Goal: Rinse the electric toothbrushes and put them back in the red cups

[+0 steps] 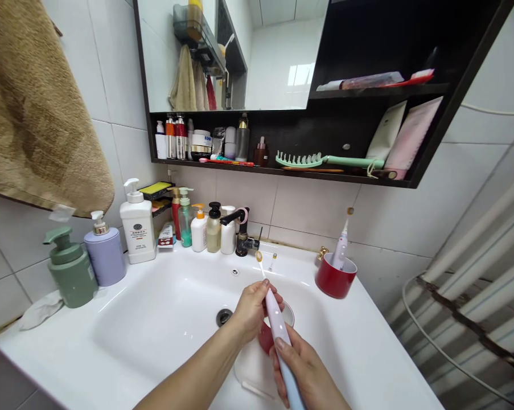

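Over the basin I hold an electric toothbrush (275, 316) with a pale pink-to-blue handle and amber bristles, tilted with its head pointing away from me. My left hand (253, 310) pinches the thin neck where the brush head meets the handle. Lower down, my right hand (301, 364) is wrapped round the handle. Behind the toothbrush a red cup (265, 337) with a pale inside sits in the white sink (167, 302), partly hidden by my hands. On the back ledge lies a small brush head (273, 261) with amber bristles.
A black faucet (242, 228) stands at the back. To the right, another red cup (336, 282) holds a second electric toothbrush (340, 250). Several pump bottles (139, 230) line the left and back edges. Above hangs a mirror cabinet (282, 172) with toiletries; pipes (465, 319) run at right.
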Motion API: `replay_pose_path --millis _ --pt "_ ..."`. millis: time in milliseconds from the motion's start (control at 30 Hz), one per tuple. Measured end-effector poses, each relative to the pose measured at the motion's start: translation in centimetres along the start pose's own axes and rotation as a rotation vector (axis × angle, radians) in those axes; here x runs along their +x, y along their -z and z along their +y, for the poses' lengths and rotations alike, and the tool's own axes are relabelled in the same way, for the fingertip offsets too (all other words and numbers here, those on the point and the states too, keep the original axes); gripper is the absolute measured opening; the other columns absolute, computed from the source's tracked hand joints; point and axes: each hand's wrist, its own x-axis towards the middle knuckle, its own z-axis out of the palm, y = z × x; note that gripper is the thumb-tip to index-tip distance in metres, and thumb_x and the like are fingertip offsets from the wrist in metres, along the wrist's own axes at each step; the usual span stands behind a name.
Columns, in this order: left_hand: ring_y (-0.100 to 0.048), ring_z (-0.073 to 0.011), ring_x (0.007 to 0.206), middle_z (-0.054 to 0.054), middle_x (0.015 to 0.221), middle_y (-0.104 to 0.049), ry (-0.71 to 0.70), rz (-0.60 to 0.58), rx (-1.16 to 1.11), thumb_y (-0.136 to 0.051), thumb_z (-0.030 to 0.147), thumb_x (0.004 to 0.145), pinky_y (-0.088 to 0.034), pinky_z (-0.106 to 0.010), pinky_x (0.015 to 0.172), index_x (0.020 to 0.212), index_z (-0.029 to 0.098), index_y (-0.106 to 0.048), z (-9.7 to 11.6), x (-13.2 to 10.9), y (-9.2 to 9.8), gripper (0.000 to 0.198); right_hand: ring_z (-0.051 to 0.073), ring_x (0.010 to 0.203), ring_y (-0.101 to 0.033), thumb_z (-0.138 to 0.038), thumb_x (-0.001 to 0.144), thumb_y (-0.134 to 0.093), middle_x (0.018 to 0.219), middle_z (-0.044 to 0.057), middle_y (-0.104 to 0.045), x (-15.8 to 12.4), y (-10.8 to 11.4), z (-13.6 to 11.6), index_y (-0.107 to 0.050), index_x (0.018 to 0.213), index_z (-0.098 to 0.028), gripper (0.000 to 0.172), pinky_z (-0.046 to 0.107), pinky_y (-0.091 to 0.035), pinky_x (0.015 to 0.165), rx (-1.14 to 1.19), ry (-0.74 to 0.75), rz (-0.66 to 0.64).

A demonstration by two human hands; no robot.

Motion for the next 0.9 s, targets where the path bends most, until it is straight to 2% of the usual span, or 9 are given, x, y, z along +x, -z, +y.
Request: replay_pose_path --millis 67,167,267,333,467,567,700,800,900 --pt "-0.048 -0.0103 0.048 -0.001 0.050 -0.050 -0.007 -0.023 0.022 -0.049 0.045 0.057 -0.037 -0.026 0.056 0.062 0.012 -0.046 0.4 0.1 0.1 0.034 0.004 0.031 -0.035 -0.044 0.068 -0.038 0.054 -0.005 -0.042 -0.1 0.0 -0.4 -0.039 0.077 -0.018 0.028 0.018 -0.027 0.032 0.006 0.027 0.006" --pt "-0.048 -0.0105 0.051 -0.001 0.056 -0.051 -0.066 0.008 0.180 -0.043 0.042 0.062 -0.035 -0.025 0.054 0.068 0.012 -0.049 0.9 0.2 0.8 0.031 0.006 0.042 -0.040 -0.040 0.070 -0.038 0.053 -0.004 -0.043 0.3 0.2 -2.1 -0.041 0.076 -0.017 0.024 0.019 -0.033 0.042 -0.066 0.138 0.160" --pt "-0.043 -0.0100 0.049 0.001 0.052 -0.048 -0.146 0.027 0.550 -0.045 0.028 0.061 -0.032 -0.023 0.051 0.058 0.015 -0.050 0.8 -0.1 1.8 0.014 0.009 0.054 -0.044 -0.041 0.071 -0.037 0.065 -0.001 -0.048 1.9 1.0 -4.0 -0.040 0.080 -0.019 0.023 0.020 -0.037 0.050 -0.125 0.274 0.356" --pt "-0.042 -0.0112 0.052 0.002 0.050 -0.046 -0.184 0.008 0.835 -0.048 0.018 0.054 -0.030 -0.024 0.054 0.050 0.017 -0.050 0.3 -0.6 2.2 0.004 0.010 0.061 -0.046 -0.042 0.071 -0.035 0.076 0.001 -0.049 3.5 1.7 -4.7 -0.037 0.084 -0.020 0.025 0.022 -0.039 0.054 -0.199 0.362 0.428" --pt "-0.042 -0.0187 0.067 -0.001 0.064 -0.048 -0.254 0.021 1.217 -0.050 0.007 0.042 -0.029 -0.029 0.061 0.053 0.020 -0.053 -1.5 -1.5 2.4 0.018 0.012 0.059 -0.047 -0.042 0.071 -0.034 0.075 0.002 -0.051 6.6 3.1 -3.7 -0.031 0.090 -0.020 0.029 0.025 -0.040 0.056 -0.353 0.382 0.483" --pt "-0.041 -0.0226 0.072 -0.004 0.068 -0.047 -0.267 -0.002 1.307 -0.048 0.005 0.043 -0.028 -0.032 0.062 0.048 0.018 -0.049 -2.7 -1.2 2.2 0.015 0.013 0.057 -0.049 -0.040 0.070 -0.035 0.068 0.001 -0.052 7.6 3.9 -1.9 -0.036 0.085 -0.018 0.027 0.026 -0.039 0.054 -0.442 0.352 0.473" --pt "-0.041 -0.0229 0.072 -0.005 0.063 -0.044 -0.288 -0.033 1.329 -0.045 0.005 0.047 -0.029 -0.033 0.062 0.044 0.018 -0.043 -3.2 -0.4 1.8 0.014 0.014 0.059 -0.050 -0.037 0.069 -0.037 0.065 0.002 -0.054 7.7 4.9 -0.4 -0.045 0.072 -0.016 0.022 0.026 -0.038 0.055 -0.594 0.315 0.444" --pt "-0.040 -0.0232 0.073 -0.004 0.061 -0.043 -0.316 -0.037 1.330 -0.046 0.007 0.048 -0.029 -0.035 0.064 0.043 0.019 -0.041 -2.7 0.3 1.1 0.014 0.015 0.061 -0.051 -0.035 0.069 -0.040 0.065 0.002 -0.056 7.9 5.9 -1.0 -0.049 0.069 -0.015 0.021 0.026 -0.038 0.056 -0.712 0.296 0.430" --pt "-0.040 -0.0232 0.075 -0.003 0.059 -0.041 -0.363 -0.048 1.265 -0.049 0.008 0.048 -0.028 -0.036 0.069 0.042 0.019 -0.040 -2.1 1.8 -0.2 0.016 0.013 0.061 -0.051 -0.034 0.071 -0.039 0.065 0.001 -0.056 8.8 7.2 -2.6 -0.052 0.071 -0.014 0.023 0.026 -0.039 0.058 -0.821 0.270 0.446"
